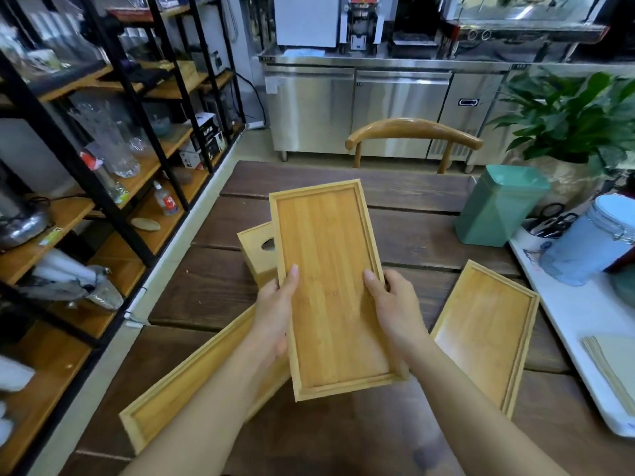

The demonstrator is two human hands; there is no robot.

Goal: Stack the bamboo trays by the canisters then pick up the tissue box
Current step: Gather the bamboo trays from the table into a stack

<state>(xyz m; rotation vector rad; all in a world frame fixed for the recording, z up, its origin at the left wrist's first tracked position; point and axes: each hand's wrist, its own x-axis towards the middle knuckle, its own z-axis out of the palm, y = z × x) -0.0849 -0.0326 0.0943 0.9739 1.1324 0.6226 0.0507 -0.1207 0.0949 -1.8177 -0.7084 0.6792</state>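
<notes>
I hold a bamboo tray (pixel 330 269) above the dark wooden table (pixel 213 286), long side pointing away from me. My left hand (pixel 275 310) grips its left edge and my right hand (pixel 395 307) grips its right edge, thumbs on top. A second bamboo tray (pixel 488 334) lies on the table to the right. A third, longer bamboo tray (pixel 192 386) lies to the lower left, partly under my left arm. The bamboo tissue box (pixel 257 249), with an oval slot, stands behind the held tray and is mostly hidden by it. A green canister (pixel 498 207) stands at the far right.
A white tray (pixel 584 310) on the right carries a blue glass jar (pixel 591 242), a cup of scissors (pixel 543 228) and folded napkins (pixel 611 365). A potted plant (pixel 570 121) and a wooden chair (pixel 412 135) sit beyond the table. Black shelving (pixel 86 166) lines the left.
</notes>
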